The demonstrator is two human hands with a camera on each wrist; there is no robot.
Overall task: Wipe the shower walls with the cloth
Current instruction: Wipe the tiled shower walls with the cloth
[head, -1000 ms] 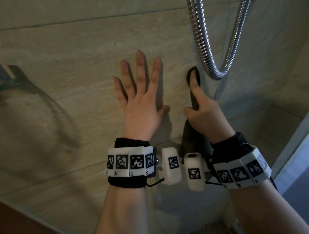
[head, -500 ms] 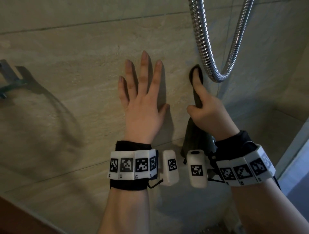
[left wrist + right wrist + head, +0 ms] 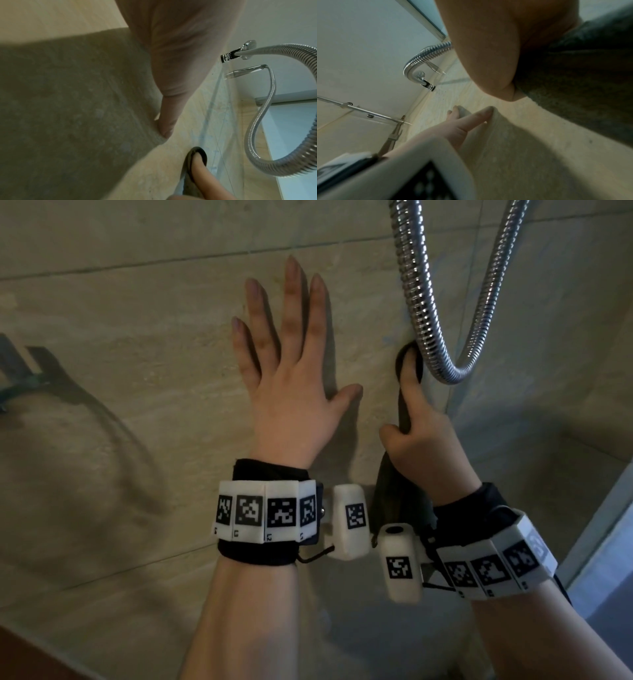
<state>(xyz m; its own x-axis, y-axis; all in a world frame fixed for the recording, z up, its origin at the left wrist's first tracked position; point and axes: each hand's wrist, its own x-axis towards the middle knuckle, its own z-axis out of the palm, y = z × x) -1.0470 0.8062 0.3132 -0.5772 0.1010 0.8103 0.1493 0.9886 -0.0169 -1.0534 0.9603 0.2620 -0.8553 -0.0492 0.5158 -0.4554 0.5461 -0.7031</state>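
Our right hand [image 3: 423, 436] gripped the dark cloth [image 3: 399, 498], forefinger pinning its top fold to the shower wall [image 3: 137, 302] just beside the metal hose [image 3: 416, 289]. Our left hand [image 3: 287, 392] lay spread flat on the same tile, near the cloth.

Most of the cloth [image 3: 399, 501] hides behind the right hand [image 3: 426, 446]; the hose [image 3: 416, 289] runs off at 12 o'clock.

black wristbands [image 3: 260, 553] carrying white marker-printed blocks [image 3: 265, 510].
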